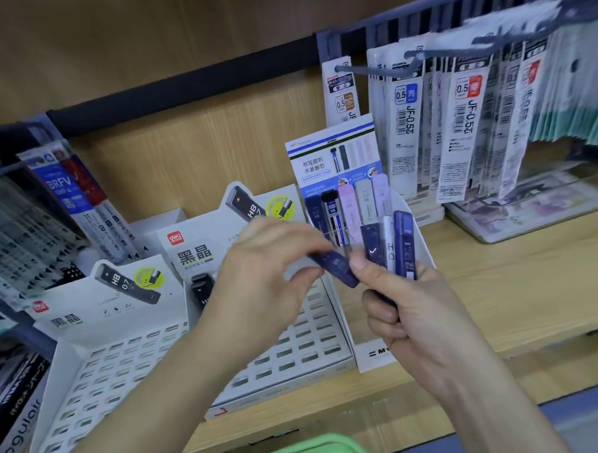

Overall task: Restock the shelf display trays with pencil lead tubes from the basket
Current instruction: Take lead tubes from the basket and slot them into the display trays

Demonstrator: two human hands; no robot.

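**Blue tube changing hands at the narrow tray**

Both hands are up in front of the narrow tray (419, 234). The left hand (269, 279) pinches one dark blue tube (337, 269) by its end, and the right thumb touches it too. The right hand (414, 320) grips a bundle (403, 242) of tubes, upright against that tray. A slotted tray (295, 339) sits left of it, and the green basket (314, 451) is well below.

From here I see my left hand (259, 283) and right hand (418, 313) bare. Both forearms (181, 385) run bare to the frame's edge.
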